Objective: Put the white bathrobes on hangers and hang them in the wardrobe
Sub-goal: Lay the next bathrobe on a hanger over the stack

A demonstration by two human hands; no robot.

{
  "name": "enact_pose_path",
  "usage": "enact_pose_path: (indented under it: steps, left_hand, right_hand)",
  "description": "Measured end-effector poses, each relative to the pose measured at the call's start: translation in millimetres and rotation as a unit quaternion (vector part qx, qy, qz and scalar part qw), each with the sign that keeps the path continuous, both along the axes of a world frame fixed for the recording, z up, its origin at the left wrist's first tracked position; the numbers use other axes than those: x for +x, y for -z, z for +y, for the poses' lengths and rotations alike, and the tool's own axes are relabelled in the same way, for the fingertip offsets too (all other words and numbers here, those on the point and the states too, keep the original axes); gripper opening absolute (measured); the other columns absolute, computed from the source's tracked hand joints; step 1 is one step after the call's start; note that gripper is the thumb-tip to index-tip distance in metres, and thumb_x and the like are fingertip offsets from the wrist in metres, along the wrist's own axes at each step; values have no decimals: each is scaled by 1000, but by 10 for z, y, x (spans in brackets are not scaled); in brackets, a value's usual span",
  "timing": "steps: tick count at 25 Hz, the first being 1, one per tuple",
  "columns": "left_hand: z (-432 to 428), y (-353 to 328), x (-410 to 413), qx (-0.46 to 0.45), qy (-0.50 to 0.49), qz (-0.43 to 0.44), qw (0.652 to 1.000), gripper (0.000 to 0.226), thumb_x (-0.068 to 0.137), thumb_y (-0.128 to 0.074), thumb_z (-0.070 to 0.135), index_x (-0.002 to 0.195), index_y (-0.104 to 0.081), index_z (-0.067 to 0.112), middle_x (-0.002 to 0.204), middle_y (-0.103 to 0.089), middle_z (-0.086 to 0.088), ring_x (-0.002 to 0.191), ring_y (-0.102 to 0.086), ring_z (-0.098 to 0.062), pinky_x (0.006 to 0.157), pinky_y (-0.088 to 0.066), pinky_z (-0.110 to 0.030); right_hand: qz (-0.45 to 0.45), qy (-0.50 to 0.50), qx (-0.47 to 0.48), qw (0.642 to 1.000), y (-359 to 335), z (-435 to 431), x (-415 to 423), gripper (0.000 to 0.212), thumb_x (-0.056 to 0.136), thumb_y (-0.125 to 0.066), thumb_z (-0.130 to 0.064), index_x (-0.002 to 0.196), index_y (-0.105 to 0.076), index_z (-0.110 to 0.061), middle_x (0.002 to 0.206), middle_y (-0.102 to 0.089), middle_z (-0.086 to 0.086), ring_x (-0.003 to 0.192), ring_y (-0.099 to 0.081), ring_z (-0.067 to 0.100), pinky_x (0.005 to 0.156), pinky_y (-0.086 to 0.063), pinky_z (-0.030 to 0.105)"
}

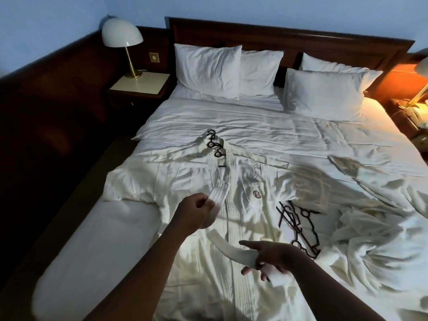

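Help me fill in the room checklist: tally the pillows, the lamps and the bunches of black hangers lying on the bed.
Pillows: 4
Lamps: 2
Bunches of black hangers: 2
Total: 8

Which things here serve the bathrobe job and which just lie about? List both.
Job: flat bathrobe; belt, gripped by left hand and right hand; hangers at its collar; loose hangers; crumpled bathrobe.
Lying about: pillows; lamp; nightstand.
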State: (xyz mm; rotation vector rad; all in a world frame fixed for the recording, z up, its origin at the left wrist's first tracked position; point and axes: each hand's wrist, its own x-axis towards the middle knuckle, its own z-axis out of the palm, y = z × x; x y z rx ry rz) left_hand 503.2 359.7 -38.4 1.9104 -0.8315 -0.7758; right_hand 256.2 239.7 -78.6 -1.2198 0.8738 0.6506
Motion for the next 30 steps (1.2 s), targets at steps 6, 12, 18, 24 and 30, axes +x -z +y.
enact_pose_path:
  steps: [6, 12, 18, 24, 30]
  left_hand:
    - [18, -152, 36, -58, -4, 44, 997, 24, 91, -62, 28, 70, -52, 19, 57, -50, 3, 59, -47, -17, 67, -53, -42]
    - [-67, -236, -169, -53, -12, -59, 997, 19, 84, -71, 28, 75, -61, 15, 72, -61, -3, 69, -58, -13, 72, -51, -34]
    - [-155, -259, -403, -63, 51, -49, 996, 5, 77, -84, 22, 79, -79, 22, 75, -74, 13, 76, -69, -1, 71, -51, -15]
    - [-159, -139, -56, -24, 89, -6, 996, 19, 91, -61, 12, 85, -75, 23, 93, -72, 7, 89, -67, -5, 81, -53, -25]
    - [-112, 151, 141, 115, 229, 85, 963, 15, 86, -60, 13, 92, -71, 5, 83, -69, -4, 77, -64, -12, 78, -53, -35]
  right_hand:
    - [-71, 467, -57, 880, 150, -64, 88, 38, 92, -55, 11, 128, -58, -1, 91, -67, 27, 69, -61, 33, 66, -46, 39]
    - [-171, 292, -51, 940, -166, 89, 427, 115, 81, -63, 17, 157, -3, -46, 138, -50, 24, 72, -70, 34, 62, -57, 41]
    - [-252, 203, -97, 941, -373, 430, 819, 23, 91, -65, -10, 107, -65, 7, 82, -66, 18, 70, -66, 29, 61, -51, 31]
    - [-250, 234, -135, 930, -311, 314, 741, 24, 77, -65, -8, 90, -73, 10, 65, -60, 20, 60, -63, 27, 60, -52, 29]
    - [-259, 144, -115, 948, -286, 261, 744, 44, 80, -82, -29, 105, -71, 6, 77, -66, 17, 68, -62, 27, 67, -51, 33]
